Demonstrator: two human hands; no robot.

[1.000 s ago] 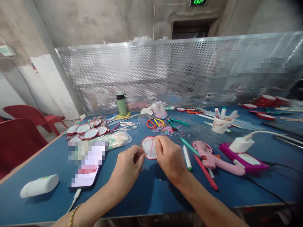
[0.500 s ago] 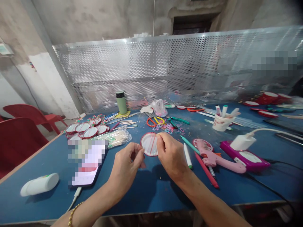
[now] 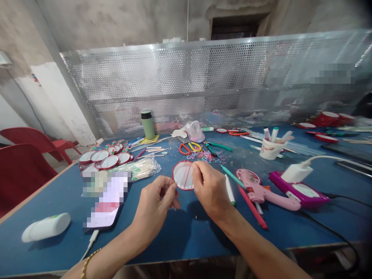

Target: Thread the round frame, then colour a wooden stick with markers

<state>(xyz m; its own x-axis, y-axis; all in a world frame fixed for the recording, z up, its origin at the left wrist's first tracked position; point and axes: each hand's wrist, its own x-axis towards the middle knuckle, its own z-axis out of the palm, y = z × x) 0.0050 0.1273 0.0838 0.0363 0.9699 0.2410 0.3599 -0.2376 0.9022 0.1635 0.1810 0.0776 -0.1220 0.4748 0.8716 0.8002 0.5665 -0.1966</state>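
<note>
A bare concrete room holds a long blue table [image 3: 186, 232] backed by a perforated metal screen [image 3: 203, 85], with two red plastic chairs [image 3: 26, 162] at its left end. On the right part of the table lie a purple device [image 3: 302, 192] with a white charger on it and a pink glue gun [image 3: 261, 190], its nozzle toward the person. Left of centre a phone [image 3: 103, 211] lies flat, a white tube [image 3: 46, 227] beside it near the front edge. Behind the phone sit a cluster of finished red-rimmed discs [image 3: 103, 159] and a clear bag of wooden sticks [image 3: 142, 168]. A green flask [image 3: 148, 124] stands by the screen, and a paper cup [image 3: 269, 149] of markers stands further right. Scissors and loose coloured rubber bands [image 3: 206, 156] are scattered mid-table.

The right hand [image 3: 212, 190] pinches the top right edge of a round red-rimmed white disc [image 3: 182, 176], held tilted just above the table with thin red bands across its face. The left hand [image 3: 155, 205], fingers curled with thumb and forefinger closed together, is just left of the disc; whether it grips a band I cannot tell.
</note>
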